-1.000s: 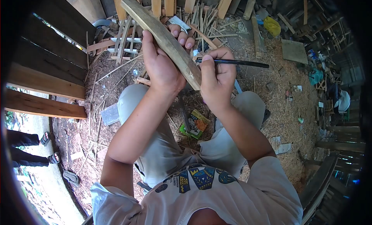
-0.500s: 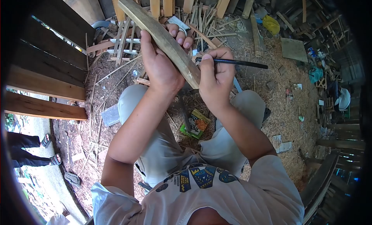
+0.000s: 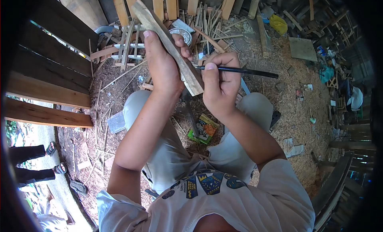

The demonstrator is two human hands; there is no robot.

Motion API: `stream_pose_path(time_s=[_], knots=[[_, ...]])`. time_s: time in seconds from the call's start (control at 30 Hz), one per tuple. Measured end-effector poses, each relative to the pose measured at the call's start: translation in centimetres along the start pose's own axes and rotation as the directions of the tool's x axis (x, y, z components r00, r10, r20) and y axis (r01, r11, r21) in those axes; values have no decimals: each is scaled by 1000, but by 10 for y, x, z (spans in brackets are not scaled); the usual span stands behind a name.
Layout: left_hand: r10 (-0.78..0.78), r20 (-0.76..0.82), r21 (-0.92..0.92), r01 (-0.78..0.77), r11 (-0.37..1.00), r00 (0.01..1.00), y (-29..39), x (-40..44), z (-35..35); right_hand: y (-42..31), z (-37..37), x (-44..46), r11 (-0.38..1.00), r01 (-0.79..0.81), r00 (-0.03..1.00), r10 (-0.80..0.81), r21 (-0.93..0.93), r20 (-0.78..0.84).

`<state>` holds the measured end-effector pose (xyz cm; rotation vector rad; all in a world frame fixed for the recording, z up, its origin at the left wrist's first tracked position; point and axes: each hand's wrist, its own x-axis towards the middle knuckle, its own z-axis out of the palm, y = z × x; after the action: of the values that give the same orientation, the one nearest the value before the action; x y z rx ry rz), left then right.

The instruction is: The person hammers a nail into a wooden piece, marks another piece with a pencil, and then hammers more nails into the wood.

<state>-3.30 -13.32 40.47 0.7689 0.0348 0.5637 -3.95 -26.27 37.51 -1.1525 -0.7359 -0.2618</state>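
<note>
Wooden piece (image 3: 169, 43), upper centre, slanting: laid across half-curled left hand (image 3: 161, 72), thumb alongside, seemingly for steadiness. Slim black tool (image 3: 251, 71), right of centre: pinched in closed right hand (image 3: 222, 86), seemingly for fine control.

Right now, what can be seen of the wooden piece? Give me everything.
The wooden piece is long, narrow and grey-brown, with flat faces, paler near its lower end. It lies slanted in the left hand, off the ground, thumb on one side, fingers on the other. A black pen-like tool in the right hand points at its edge; whether they touch is unclear.
</note>
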Motion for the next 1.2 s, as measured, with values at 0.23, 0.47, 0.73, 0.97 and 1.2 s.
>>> stream_pose_path(time_s=[0.23,0.47,0.73,0.97,1.2], knots=[[-59,13,23,58,998,998,0,-2,1,0,-3,-1,995,69,996,-64,-75,66],[-69,44,40,67,997,997,-3,-3,2,-2,-4,0,995,83,991,-76,-62,113],[-41,11,27,40,999,999,-2,-4,5,-3,-5,1,996,61,991,-51,-72,127],[-28,11,41,28,999,1000,-3,-3,3,-4,-2,2,997,44,994,-37,-65,105],[-37,1,28,37,999,999,-2,-4,3,-3,-3,2,995,57,994,-48,-86,103]])
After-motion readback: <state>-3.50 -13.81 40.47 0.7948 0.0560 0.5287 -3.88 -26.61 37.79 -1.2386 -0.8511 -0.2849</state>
